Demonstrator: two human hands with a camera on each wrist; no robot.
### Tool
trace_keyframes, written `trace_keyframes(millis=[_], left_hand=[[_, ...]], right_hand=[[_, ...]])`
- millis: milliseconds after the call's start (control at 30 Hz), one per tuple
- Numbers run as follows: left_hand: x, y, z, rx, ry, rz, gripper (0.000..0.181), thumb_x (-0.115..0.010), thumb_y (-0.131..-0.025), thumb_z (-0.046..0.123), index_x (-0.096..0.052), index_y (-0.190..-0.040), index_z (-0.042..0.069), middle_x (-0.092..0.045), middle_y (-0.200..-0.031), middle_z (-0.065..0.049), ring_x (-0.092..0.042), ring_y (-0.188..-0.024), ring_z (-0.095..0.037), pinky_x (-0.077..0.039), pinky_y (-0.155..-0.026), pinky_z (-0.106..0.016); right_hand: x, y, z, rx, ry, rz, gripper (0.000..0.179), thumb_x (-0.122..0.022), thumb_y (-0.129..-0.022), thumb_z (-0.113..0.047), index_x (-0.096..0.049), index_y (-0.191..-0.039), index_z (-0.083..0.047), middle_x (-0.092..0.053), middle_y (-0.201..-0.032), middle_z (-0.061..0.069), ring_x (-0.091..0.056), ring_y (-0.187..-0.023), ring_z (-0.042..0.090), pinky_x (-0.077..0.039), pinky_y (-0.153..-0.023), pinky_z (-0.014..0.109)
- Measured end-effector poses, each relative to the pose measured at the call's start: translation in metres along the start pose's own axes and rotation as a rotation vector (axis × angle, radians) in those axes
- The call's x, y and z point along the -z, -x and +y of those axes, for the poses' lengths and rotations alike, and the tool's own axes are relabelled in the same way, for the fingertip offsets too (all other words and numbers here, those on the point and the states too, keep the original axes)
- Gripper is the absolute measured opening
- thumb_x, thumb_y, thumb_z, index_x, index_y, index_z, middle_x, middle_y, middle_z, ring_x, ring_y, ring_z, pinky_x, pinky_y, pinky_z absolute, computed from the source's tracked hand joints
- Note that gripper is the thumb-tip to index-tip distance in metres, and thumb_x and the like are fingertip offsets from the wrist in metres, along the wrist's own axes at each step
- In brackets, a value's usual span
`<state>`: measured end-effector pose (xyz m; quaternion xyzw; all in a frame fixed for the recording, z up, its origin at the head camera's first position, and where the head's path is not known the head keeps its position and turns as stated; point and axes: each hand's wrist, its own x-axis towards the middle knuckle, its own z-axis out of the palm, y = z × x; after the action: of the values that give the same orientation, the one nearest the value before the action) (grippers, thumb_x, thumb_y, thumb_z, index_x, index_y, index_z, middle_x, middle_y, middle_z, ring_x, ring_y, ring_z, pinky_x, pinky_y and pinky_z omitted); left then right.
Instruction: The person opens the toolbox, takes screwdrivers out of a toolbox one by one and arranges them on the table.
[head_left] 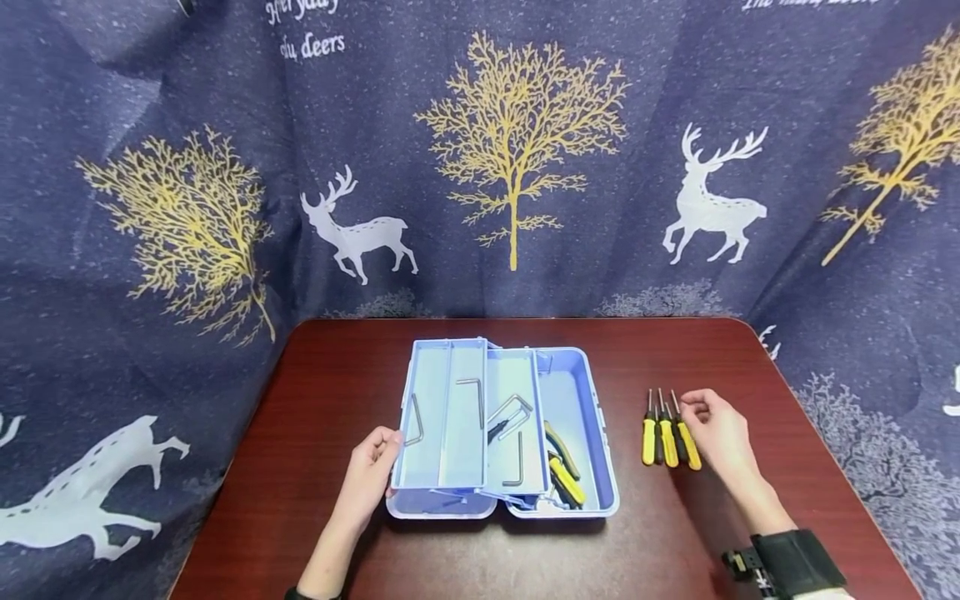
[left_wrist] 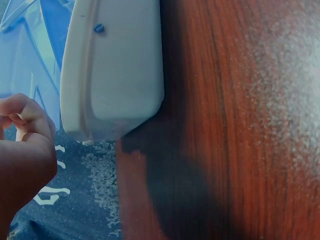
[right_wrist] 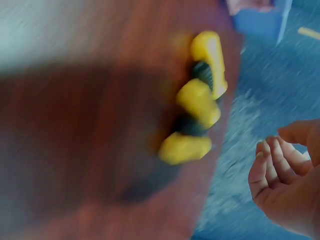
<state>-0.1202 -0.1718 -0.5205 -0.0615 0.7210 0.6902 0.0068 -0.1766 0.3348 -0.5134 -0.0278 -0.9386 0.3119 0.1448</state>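
A light-blue toolbox [head_left: 603,467] stands with its cantilever trays fanned out to the left. My left hand [head_left: 375,458] grips the left edge of the outer tray [head_left: 427,471], its fingers curled at the rim; the left wrist view shows this hand [left_wrist: 27,135] only partly. Several hex keys [head_left: 481,408] lie in the trays. Yellow-and-black-handled pliers [head_left: 567,482] lie in the deep compartment. On the table to the right, several yellow-and-black screwdrivers [head_left: 667,442] lie in a row. My right hand [head_left: 716,429] hovers beside them, fingers loosely bent, holding nothing in the right wrist view.
The toolbox rests on a dark red wooden table [head_left: 322,367]. Behind the table hangs a dark blue cloth [head_left: 465,292] printed with deer and trees. The screwdrivers look blurred in the right wrist view.
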Motion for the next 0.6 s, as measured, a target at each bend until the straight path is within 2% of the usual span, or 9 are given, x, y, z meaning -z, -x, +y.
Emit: trace_keyframes(millis=[100, 300, 400, 600], left_hand=[[0.0, 0.0, -0.001, 0.006, -0.004, 0.002, 0.024, -0.053, -0.109, 0.012, -0.056, -0.098, -0.01, -0.054, -0.061, -0.002, -0.041, -0.041, -0.008, -0.035, -0.039, -0.02], [-0.001, -0.002, -0.002, 0.006, -0.008, 0.0, 0.023, -0.053, -0.109, 0.011, -0.057, -0.099, -0.01, -0.054, -0.062, -0.001, -0.041, -0.042, -0.008, -0.036, -0.039, -0.02], [-0.001, -0.003, -0.002, 0.003, -0.009, 0.001, 0.022, -0.053, -0.108, 0.01, -0.057, -0.099, -0.009, -0.055, -0.062, -0.001, -0.041, -0.041, -0.008, -0.036, -0.038, -0.021], [0.001, -0.004, -0.003, 0.004, -0.01, -0.001, 0.022, -0.053, -0.108, 0.01, -0.057, -0.099, -0.01, -0.055, -0.062, -0.001, -0.042, -0.041, -0.008, -0.035, -0.038, -0.019]], right_hand=[[-0.001, -0.004, -0.023, 0.057, -0.018, -0.038, 0.013, -0.068, -0.096, -0.006, -0.07, -0.107, 0.0, -0.073, -0.09, 0.013, -0.07, -0.08, 0.027, -0.052, -0.066, 0.023], [0.0, -0.015, -0.076, 0.176, -0.092, -0.104, 0.012, -0.07, -0.096, -0.005, -0.072, -0.108, -0.004, -0.074, -0.091, 0.009, -0.07, -0.081, 0.024, -0.056, -0.07, 0.026], [-0.002, -0.018, -0.102, 0.223, -0.095, -0.141, 0.012, -0.07, -0.096, -0.006, -0.074, -0.108, -0.007, -0.075, -0.091, 0.006, -0.069, -0.081, 0.021, -0.056, -0.07, 0.027], [-0.021, -0.019, -0.154, 0.355, -0.103, -0.307, 0.011, -0.07, -0.097, -0.007, -0.076, -0.106, -0.008, -0.071, -0.084, -0.002, -0.058, -0.07, 0.008, -0.05, -0.062, 0.027]])
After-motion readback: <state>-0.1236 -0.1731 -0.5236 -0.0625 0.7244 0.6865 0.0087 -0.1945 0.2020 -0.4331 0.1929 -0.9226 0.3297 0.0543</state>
